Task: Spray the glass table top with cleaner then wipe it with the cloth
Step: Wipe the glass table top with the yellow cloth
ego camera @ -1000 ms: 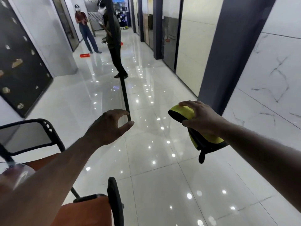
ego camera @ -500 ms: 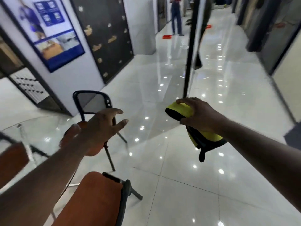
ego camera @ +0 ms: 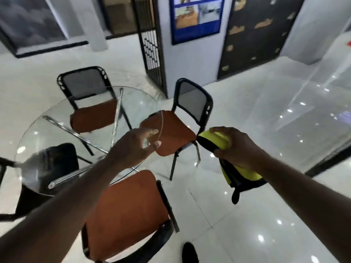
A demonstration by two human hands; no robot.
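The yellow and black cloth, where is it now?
In the head view, the yellow and black cloth sits right of centre, gripped by the right hand over the floor, beside the orange-seated chair.

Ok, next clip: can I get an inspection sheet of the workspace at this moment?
Surface: round glass table top, chrome legs visible through it; motion blur hides any smears.
Job's things: yellow-and-black cloth off the table, in the right hand; spray cleaner: nothing seen.
Clutter: a dark shape at the glass's left side; cannot tell whether it lies on or under it.
Hands: left hand fingers relaxed, empty, over the table's near rim, contact unclear; right hand grips the cloth.
Cables: nothing seen.
Surroundings: orange-seated chairs around the table, glossy tiled floor, blue poster on the wall.
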